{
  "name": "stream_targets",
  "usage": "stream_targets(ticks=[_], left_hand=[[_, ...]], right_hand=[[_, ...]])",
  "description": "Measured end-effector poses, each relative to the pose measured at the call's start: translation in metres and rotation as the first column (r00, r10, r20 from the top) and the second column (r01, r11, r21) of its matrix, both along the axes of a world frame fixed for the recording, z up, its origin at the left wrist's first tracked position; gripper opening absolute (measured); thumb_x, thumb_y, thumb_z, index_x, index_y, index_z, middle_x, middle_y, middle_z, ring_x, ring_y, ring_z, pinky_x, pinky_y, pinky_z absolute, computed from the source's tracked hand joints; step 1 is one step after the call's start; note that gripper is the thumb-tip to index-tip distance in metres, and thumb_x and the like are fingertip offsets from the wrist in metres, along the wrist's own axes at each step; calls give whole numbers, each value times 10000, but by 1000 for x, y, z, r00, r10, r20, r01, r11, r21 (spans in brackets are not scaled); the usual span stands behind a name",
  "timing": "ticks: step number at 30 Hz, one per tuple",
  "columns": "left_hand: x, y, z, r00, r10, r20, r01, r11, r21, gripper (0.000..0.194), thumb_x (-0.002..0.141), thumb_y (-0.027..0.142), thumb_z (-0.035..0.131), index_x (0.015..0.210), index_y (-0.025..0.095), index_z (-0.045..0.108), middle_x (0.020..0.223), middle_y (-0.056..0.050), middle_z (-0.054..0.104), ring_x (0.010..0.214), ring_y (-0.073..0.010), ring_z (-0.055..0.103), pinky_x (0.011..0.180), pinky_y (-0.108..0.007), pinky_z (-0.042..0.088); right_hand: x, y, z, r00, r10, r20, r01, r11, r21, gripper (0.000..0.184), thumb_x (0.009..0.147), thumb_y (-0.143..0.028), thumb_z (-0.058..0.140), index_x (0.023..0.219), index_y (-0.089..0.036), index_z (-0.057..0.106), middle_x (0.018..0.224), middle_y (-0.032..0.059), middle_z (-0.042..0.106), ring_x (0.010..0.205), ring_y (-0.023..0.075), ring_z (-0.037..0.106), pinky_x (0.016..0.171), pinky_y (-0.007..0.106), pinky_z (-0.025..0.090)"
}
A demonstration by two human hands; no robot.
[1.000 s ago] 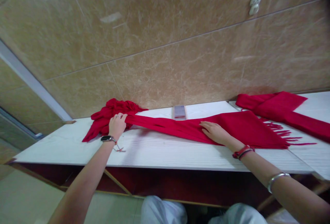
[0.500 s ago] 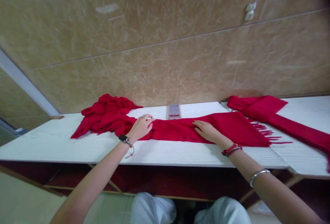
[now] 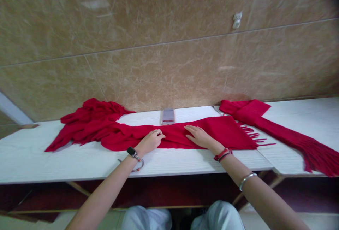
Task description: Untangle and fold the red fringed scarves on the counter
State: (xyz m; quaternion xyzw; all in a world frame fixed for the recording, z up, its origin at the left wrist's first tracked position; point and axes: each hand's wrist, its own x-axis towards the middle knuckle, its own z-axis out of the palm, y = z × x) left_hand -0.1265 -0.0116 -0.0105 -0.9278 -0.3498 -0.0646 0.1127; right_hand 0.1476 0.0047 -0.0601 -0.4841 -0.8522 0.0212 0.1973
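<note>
A red scarf [image 3: 222, 131] lies lengthwise on the white tabletop. Its right part is smooth and folded, with a fringe at that end; the left part is bunched in a heap [image 3: 90, 120]. My left hand [image 3: 151, 141], wearing a dark watch, is on the scarf's middle with its fingers curled into the cloth. To its right, my right hand [image 3: 200, 137] rests flat on the smooth part, fingers stretched out and slightly apart. Another red scarf [image 3: 280, 127], folded into a narrow strip with a fringed end, lies farther right.
A phone-like flat object [image 3: 168, 116] sits behind the scarf, near the brown marbled wall [image 3: 159, 71]. A small white cat-shaped piece [image 3: 237, 20] is on the wall. Below the white tabletop [image 3: 79, 168] are open dark-red shelves [image 3: 164, 191], with my knees in front.
My left hand has slid right and nearer along the scarf, its fingers now more curled. My right hand stays in place on the cloth. The camera view has turned slightly right.
</note>
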Motion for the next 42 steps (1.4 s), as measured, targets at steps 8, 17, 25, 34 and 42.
stream_targets(ticks=[8, 17, 25, 34, 42], left_hand=[[-2, -22, 9, 993, 6, -117, -10, 999, -40, 243, 816, 103, 414, 1004, 181, 545, 909, -59, 525, 850, -176, 513, 756, -277, 426], [12, -14, 18, 999, -33, 34, 35, 997, -74, 167, 863, 225, 421, 890, 177, 580, 963, -49, 546, 911, -168, 510, 841, -290, 394], [8, -23, 9, 994, -73, -82, 68, 996, -54, 159, 886, 191, 406, 898, 157, 561, 950, -58, 551, 852, -156, 529, 755, -257, 423], [18, -7, 10, 997, -39, 71, 43, 998, -47, 292, 925, 262, 333, 991, 170, 602, 1056, -70, 579, 1000, -165, 517, 890, -296, 394], [27, 14, 1, 920, 384, -80, -383, 834, -398, 670, 788, 621, 387, 1374, 353, 205, 1443, -84, 234, 1250, -427, 256, 864, -658, 277]], right_hand=[[-1, -8, 6, 998, -1, 55, 3, 1000, -25, 510, 880, -427, 336, 1348, -224, 332, 1395, 106, 348, 1276, 263, 296, 997, 507, 286], [-3, -19, 10, 993, 30, 111, -24, 998, -55, 517, 876, -502, 296, 1357, -314, 294, 1441, 34, 266, 1319, 295, 178, 985, 597, 226], [-4, -22, 18, 985, 122, 125, -108, 987, -116, 515, 879, -522, 266, 1353, -322, 299, 1410, 19, 330, 1312, 263, 216, 1002, 578, 211], [-5, -27, 15, 981, 90, 171, -70, 990, -122, 558, 855, -581, 266, 1356, -337, 274, 1427, 18, 293, 1311, 317, 188, 967, 641, 196], [-4, -28, 13, 975, 108, 193, -98, 993, -65, 550, 863, -565, 265, 1361, -330, 271, 1422, 30, 304, 1304, 310, 216, 985, 612, 194]])
